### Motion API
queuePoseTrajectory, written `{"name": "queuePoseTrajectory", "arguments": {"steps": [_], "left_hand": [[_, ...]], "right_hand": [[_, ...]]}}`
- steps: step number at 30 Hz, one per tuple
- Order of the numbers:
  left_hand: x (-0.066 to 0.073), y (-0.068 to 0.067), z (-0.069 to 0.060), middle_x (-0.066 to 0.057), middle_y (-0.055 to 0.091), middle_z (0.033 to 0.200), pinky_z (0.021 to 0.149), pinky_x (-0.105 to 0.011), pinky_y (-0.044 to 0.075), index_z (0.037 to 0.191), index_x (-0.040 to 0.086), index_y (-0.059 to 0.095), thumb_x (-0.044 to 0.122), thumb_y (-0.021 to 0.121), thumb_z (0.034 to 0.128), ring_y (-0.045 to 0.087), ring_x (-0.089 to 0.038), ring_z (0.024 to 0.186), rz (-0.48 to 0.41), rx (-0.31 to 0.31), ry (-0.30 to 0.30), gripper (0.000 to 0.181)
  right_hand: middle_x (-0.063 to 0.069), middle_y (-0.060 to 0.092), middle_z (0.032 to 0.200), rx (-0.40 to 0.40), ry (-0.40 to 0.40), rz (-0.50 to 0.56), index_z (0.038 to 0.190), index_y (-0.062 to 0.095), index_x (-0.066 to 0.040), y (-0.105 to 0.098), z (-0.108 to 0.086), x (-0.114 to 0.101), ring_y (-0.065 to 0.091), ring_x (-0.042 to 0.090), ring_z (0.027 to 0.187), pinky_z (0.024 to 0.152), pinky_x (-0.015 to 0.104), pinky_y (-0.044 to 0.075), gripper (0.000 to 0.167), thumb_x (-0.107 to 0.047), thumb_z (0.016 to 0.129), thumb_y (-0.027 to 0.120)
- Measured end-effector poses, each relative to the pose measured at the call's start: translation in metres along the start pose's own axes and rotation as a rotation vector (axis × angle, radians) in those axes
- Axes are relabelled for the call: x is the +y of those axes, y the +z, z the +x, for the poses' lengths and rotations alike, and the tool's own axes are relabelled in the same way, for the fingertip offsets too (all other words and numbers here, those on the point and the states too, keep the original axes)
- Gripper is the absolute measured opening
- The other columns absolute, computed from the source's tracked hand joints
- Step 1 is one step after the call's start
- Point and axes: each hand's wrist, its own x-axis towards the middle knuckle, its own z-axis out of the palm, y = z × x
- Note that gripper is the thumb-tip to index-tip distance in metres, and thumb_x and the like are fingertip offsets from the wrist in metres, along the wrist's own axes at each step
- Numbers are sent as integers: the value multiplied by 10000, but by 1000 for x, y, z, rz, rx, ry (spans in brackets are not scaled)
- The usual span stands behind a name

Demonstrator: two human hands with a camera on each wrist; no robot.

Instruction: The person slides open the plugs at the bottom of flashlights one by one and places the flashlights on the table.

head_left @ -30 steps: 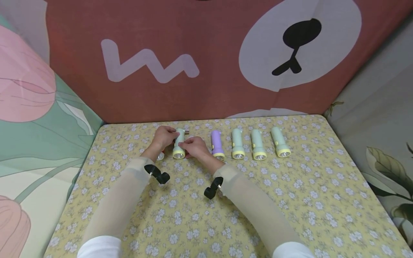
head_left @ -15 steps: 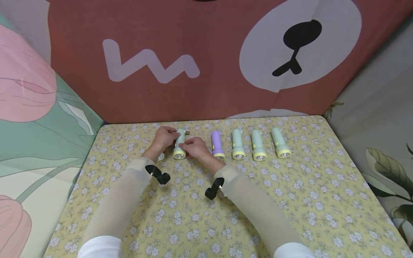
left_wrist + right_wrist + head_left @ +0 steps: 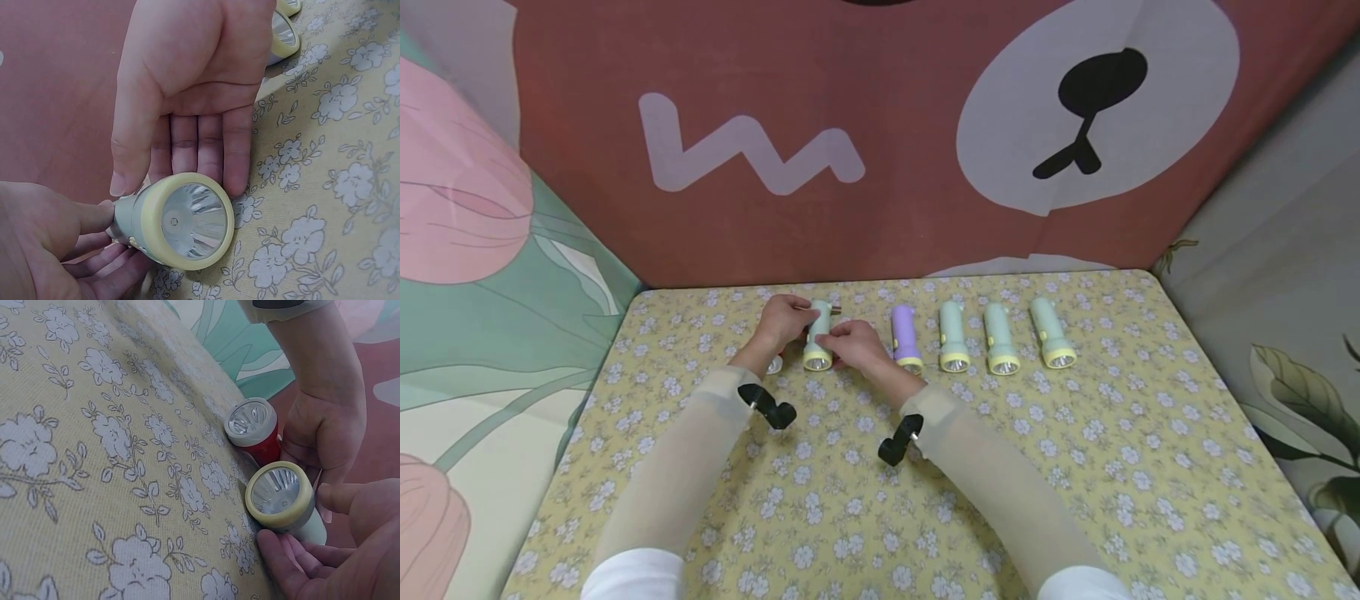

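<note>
The green flashlight (image 3: 817, 340), lamp (image 3: 817, 363) toward the person (image 3: 670, 467), lies between left hand (image 3: 782, 321) and right hand (image 3: 856, 343), both with fingers pinching it.

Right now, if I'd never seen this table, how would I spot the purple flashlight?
On the yellow flowered table, look along the far edge, by the reddish-brown backdrop. Between the person's right hand and three pale green flashlights lies the purple flashlight, the only visible one with a purple body.
</note>
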Motion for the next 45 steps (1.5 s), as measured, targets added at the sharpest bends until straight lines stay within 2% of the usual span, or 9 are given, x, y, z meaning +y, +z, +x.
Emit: {"name": "queuePoseTrajectory", "arguments": {"steps": [7,14,19,21,25,31,38,45], "left_hand": [[0,1,2,-224,591,1353,952,-436,558,1390,-21,571,166,602,1043,638,-357,1158,8,4,1,395],[1,0,1,-219,598,1346,929,-423,574,1387,-19,577,170,604,1042,659,-347,1124,9,4,1,395],[2,0,-1,-221,610,1320,869,-397,595,1369,-29,586,170,611,1035,683,-319,1062,19,8,11,390],[3,0,-2,-222,601,1332,889,-409,588,1376,-27,581,172,607,1038,672,-330,1087,16,6,10,393],[1,0,-1,-225,582,1360,955,-446,560,1397,-18,564,170,599,1044,639,-363,1154,1,-2,3,400],[-1,1,2,-230,588,1345,957,-458,555,1396,-15,562,175,600,1045,640,-371,1147,3,-2,-2,400],[0,1,1,-230,586,1342,953,-464,554,1388,-11,563,175,598,1048,636,-378,1143,1,-2,-10,390],[1,0,1,-228,582,1352,960,-453,551,1394,-14,560,166,594,1048,631,-370,1152,-1,-9,-17,391]], "right_hand": [[136,684,1171,-38,-9,1,1333,606,32,-1,-4,0,691,214,942,781,320,605,464,-258,983,700],[130,642,1325,-51,-80,-176,1443,544,-36,-5,-14,1,677,256,1040,880,373,572,578,-388,1000,664],[119,597,1408,-75,-136,-264,1491,499,-56,-9,-22,3,592,266,1253,1011,410,518,628,-437,1010,631],[120,573,1440,-89,-162,-288,1504,484,-64,-11,-26,5,557,274,1304,1041,430,498,639,-441,1010,628],[138,540,1473,-122,-228,-353,1529,448,-67,-15,-36,8,554,304,1304,1030,466,502,672,-451,1009,628],[162,478,1527,-150,-340,-456,1536,415,-19,-20,-50,9,497,334,1364,1094,474,452,656,-375,1027,627],[163,416,1572,-142,-387,-520,1547,388,-11,-30,-71,10,390,333,1448,1178,479,349,688,-376,1019,638],[158,450,1548,-88,-383,-492,1531,425,-27,-44,-88,15,432,338,1416,1145,491,394,673,-372,1005,663]]}}
